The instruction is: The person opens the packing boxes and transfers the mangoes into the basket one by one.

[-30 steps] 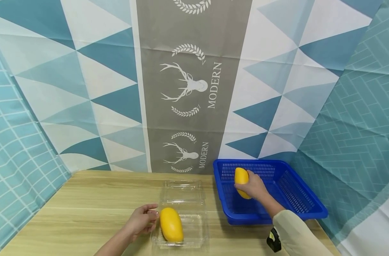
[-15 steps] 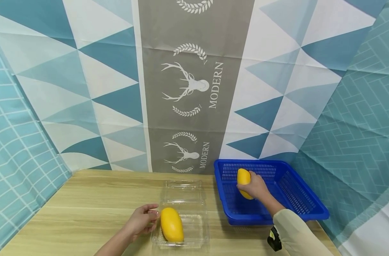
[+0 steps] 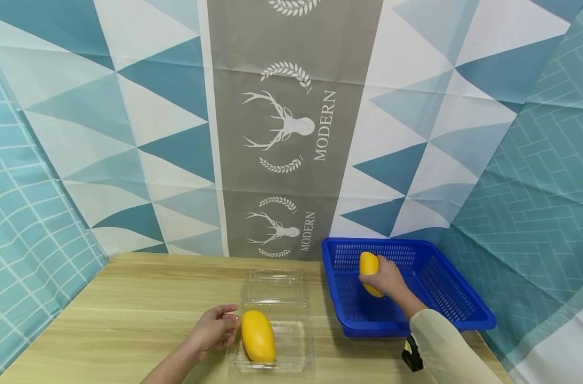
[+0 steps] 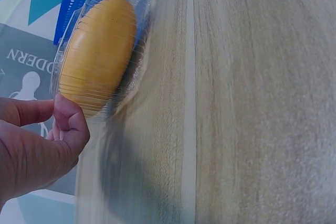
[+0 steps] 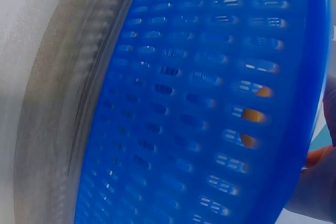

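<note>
A yellow mango (image 3: 370, 274) is gripped in my right hand (image 3: 385, 277), inside the outline of a blue plastic basket (image 3: 418, 325). In the right wrist view the basket wall (image 5: 173, 98) hides most of that hand, and bits of yellow show through its slots. My left hand (image 3: 216, 330) pinches the left rim of a clear plastic clamshell container (image 3: 291, 341), thumb against forefinger in the left wrist view. Another mango (image 3: 258, 336) lies along the left side of the container's base, right beside those fingers. The container's lid (image 3: 275, 288) lies opened back, away from me.
Both containers stand on a light wooden table (image 3: 143, 298). Behind it hangs a patterned cloth (image 3: 277, 176) with triangles and deer heads. Tiled-pattern cloths close off the left and right sides. A dark strap (image 3: 412, 354) shows beside the right sleeve.
The right hand has shifted slightly rightward over the basket with the mango in its grip. The left hand stays at the container's rim. The head view has shifted a little.
</note>
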Tool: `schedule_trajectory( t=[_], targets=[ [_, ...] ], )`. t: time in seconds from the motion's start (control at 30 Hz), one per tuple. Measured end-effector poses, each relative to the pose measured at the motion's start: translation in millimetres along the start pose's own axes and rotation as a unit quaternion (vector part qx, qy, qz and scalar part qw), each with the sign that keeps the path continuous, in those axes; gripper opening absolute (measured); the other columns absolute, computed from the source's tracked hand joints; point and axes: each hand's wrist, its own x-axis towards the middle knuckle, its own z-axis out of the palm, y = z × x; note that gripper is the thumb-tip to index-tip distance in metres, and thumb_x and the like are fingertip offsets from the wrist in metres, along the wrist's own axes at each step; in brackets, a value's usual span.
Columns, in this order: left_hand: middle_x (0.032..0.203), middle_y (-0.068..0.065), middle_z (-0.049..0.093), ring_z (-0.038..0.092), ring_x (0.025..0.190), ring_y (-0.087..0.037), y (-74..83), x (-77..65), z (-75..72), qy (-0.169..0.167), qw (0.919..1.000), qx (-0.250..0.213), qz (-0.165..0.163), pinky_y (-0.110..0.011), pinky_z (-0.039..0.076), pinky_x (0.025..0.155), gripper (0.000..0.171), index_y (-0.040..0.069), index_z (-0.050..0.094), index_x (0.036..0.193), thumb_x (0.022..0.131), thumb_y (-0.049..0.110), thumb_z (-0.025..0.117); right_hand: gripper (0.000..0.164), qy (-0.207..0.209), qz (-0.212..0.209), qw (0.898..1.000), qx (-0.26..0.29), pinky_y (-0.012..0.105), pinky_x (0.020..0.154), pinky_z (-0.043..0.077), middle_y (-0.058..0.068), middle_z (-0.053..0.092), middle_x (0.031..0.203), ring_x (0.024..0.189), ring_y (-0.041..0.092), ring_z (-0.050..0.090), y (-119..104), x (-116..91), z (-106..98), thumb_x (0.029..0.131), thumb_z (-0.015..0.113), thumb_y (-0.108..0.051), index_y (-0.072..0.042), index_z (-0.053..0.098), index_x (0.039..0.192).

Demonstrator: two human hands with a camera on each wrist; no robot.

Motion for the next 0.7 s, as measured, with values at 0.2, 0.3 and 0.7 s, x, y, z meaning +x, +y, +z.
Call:
schedule_trajectory(
  t=[0.2,0.3,0.7],
  targets=[
    [0.095,-0.007,0.052,0.052,0.074,-0.014,0.0,0.5,-0.7,-0.001,1.0,0.001,-0.001,-0.022,0.05,0.061,0.052,-0.011,0.033,0.135,0.09,0.007,0.054,0.08,-0.002,0.005,1.0,-0.004,0.043,0.07,0.055,0.029,0.05,0.111,0.088,0.033,0.056,1.2,3.0,0.1,0.076,0.07,-0.027,0.011,0.032,0.135],
    [0.095,-0.007,0.052,0.052,0.074,-0.014,-0.5,0.5,-1.2,-0.001,1.0,0.001,-0.002,-0.022,0.05,0.062,0.053,-0.011,0.033,0.135,0.09,0.008,0.055,0.079,-0.002,0.005,1.0,-0.005,0.043,0.07,0.054,0.029,0.051,0.109,0.087,0.033,0.056,1.1,3.1,1.1,0.075,0.07,-0.026,0.011,0.033,0.134],
    [0.096,-0.008,0.053,0.053,0.075,-0.015,-0.4,1.5,-0.6,0.005,1.0,0.003,-0.005,-0.023,0.049,0.062,0.052,-0.01,0.034,0.135,0.091,0.007,0.054,0.079,-0.009,0.008,1.0,-0.013,0.046,0.074,0.054,0.03,0.049,0.11,0.088,0.034,0.055,1.3,5.2,1.0,0.076,0.07,-0.025,0.012,0.032,0.134]
  ],
)
